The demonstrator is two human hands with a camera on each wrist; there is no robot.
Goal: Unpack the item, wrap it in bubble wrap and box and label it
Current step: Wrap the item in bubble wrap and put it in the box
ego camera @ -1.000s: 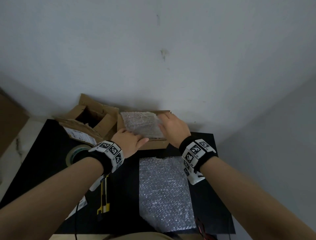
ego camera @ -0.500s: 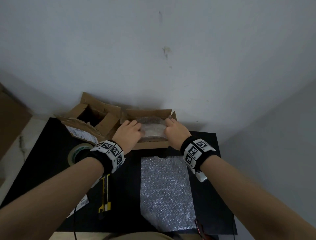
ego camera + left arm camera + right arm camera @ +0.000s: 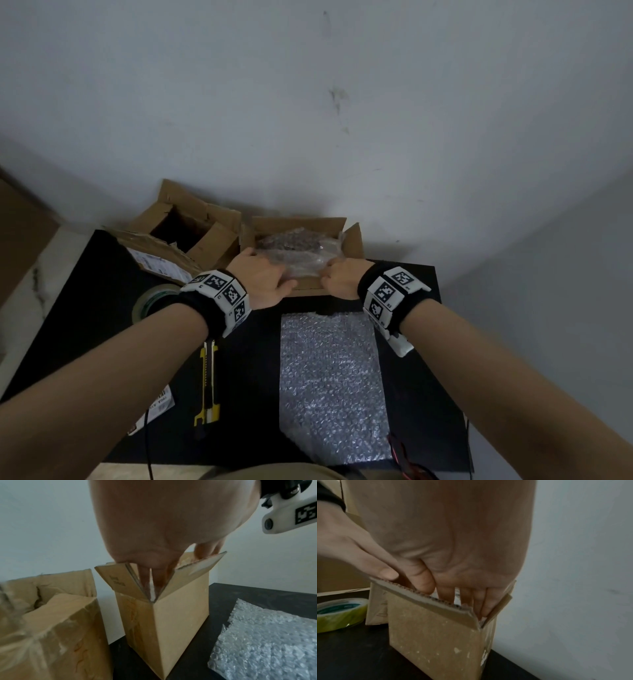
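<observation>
A small open cardboard box [image 3: 308, 290] stands at the back of the black table [image 3: 85, 308], against the wall. A bubble-wrapped item [image 3: 298, 250] lies inside it, its top showing between the flaps. My left hand [image 3: 263, 277] is at the box's left front corner and my right hand [image 3: 339, 279] at its right front. In the left wrist view the fingers [image 3: 145, 580] reach straight down into the box [image 3: 180, 608]. The right wrist view shows the same: straight fingers [image 3: 481, 601] down inside the box [image 3: 436, 635], pressing on the wrap, with the thumb on the front flap.
A second, torn-open box [image 3: 219, 240] with a shipping label stands just left. A tape roll [image 3: 154, 301], a yellow utility knife [image 3: 207, 383] and a paper label [image 3: 157, 407] lie left of centre. A bubble wrap sheet [image 3: 332, 387] lies flat in front of the box.
The wrapped item, held above the box a second ago, has gone down into it. Both hands followed it down and now press at the box's front corners.
</observation>
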